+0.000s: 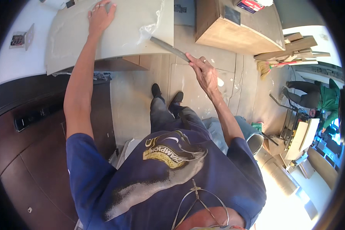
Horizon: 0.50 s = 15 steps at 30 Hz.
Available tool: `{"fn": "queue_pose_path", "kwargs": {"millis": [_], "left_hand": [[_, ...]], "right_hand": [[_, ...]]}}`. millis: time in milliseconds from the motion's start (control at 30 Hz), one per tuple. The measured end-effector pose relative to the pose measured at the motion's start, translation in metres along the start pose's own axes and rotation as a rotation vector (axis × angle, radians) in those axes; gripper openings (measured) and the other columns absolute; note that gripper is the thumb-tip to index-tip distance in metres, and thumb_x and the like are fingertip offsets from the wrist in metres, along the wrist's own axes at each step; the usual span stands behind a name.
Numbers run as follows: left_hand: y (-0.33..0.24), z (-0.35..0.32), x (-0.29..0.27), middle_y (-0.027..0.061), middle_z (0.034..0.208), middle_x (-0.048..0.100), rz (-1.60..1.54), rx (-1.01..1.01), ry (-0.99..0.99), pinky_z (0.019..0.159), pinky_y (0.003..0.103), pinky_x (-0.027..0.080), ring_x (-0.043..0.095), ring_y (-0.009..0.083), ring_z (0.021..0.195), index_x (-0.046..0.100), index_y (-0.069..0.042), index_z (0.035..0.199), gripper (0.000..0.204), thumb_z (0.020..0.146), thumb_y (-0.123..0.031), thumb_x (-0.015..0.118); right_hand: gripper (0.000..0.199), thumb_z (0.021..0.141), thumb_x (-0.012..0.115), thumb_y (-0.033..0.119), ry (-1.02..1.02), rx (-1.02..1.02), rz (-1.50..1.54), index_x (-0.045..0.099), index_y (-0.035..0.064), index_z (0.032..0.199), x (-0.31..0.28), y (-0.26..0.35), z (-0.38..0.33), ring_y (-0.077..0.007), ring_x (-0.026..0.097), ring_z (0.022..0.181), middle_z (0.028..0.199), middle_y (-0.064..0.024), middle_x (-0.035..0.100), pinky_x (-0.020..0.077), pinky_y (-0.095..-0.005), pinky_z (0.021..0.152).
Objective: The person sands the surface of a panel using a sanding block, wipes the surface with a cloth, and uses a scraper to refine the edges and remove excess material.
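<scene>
A broad pale panel point(122, 27) spreads across the upper left, with white smears and powdery patches along its right part. My left hand point(99, 19) lies on its far area, thumb apart from the fingers, and a ring shows on one finger. In my right hand point(204, 72) is a long flat grey file point(168, 48), held at its near end, where a pale handle tip shows beyond the palm. The file's far tip meets the panel near its front right edge, beside a white patch point(146, 31).
A wooden cabinet point(237, 36) stands far right, with wood offcuts point(301, 48) and a broom point(265, 68) beside it. Dark panelling point(38, 153) is at left. A grey bucket point(254, 141) sits near my right elbow. Another person in green point(329, 96) is at the far right.
</scene>
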<state>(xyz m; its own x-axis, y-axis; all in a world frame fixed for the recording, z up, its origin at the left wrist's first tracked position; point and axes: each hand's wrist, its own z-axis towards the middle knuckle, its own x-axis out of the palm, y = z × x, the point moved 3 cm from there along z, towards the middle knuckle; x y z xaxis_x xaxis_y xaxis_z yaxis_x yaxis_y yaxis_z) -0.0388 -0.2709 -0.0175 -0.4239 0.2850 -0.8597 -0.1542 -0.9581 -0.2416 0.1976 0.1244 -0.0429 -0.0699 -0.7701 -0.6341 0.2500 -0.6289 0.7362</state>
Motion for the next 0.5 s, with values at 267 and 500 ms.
{"fn": "queue_pose_path", "kwargs": {"millis": [267, 500], "left_hand": [[0.0, 0.003, 0.007, 0.0218, 0.134, 0.065, -0.006, 0.007, 0.02, 0.113, 0.053, 0.038, 0.057, 0.0399, 0.129, 0.065, -0.002, 0.125, 0.037, 0.098, -0.027, 0.062], [-0.013, 0.003, 0.003, 0.0211, 0.133, 0.065, -0.027, -0.012, 0.031, 0.113, 0.052, 0.038, 0.057, 0.0411, 0.128, 0.065, -0.003, 0.126, 0.038, 0.098, -0.029, 0.061]], "right_hand": [[0.029, 0.1, 0.068, 0.028, 0.03, -0.094, -0.108, 0.076, 0.0284, 0.129, 0.009, 0.001, 0.07, -0.0357, 0.065, 0.073, 0.079, -0.0163, 0.064, 0.0504, -0.0492, 0.065], [0.032, 0.102, 0.064, 0.036, 0.021, -0.082, -0.155, 0.073, 0.0329, 0.133, 0.003, -0.005, 0.047, -0.0376, 0.066, 0.075, 0.08, -0.0166, 0.065, 0.0536, -0.0478, 0.067]]}}
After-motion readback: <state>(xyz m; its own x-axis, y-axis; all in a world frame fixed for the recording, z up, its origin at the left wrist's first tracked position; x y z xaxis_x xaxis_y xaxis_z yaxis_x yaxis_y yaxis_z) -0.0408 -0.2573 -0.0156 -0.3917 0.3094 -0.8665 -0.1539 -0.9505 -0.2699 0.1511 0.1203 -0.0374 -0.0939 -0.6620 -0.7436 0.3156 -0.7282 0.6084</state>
